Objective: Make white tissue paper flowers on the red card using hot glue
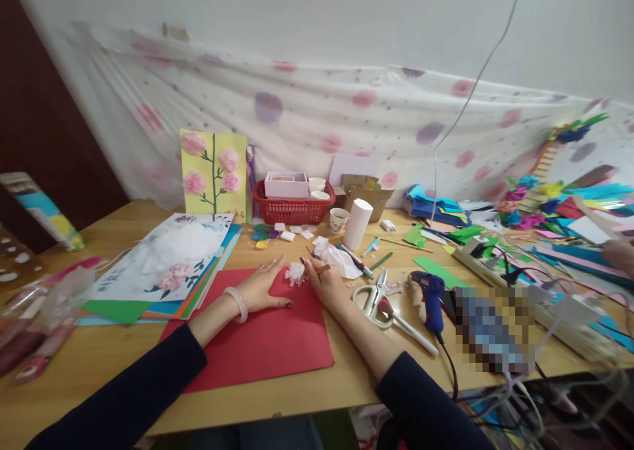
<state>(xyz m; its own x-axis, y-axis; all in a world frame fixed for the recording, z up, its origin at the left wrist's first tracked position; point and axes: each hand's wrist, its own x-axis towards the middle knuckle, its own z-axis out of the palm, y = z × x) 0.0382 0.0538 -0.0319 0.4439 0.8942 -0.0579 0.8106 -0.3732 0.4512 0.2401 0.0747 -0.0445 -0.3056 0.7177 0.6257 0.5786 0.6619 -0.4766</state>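
Note:
A red sheet of paper (267, 344) lies flat on the wooden table in front of me. My left hand (260, 288) rests on it with fingers spread and thumb pointing right, and holds nothing. At the sheet's upper right edge, my right hand (324, 283) is closed, its fingertips bunched beside a small ruffled white paper flower (296, 274). A short brown piece shows across those fingers, but I cannot tell what it is or what they grip. Crumpled white tissue (343, 261) lies just behind the right hand.
Scissors (371, 298), a white marker (416, 334) and a blue glue gun (430, 298) lie to the right, near a power strip (535, 311). Stacked papers (148, 265) are left. Behind stand a red basket (292, 211), paper cup (339, 220) and white roll (357, 224). Another person's hand (619, 255) shows far right.

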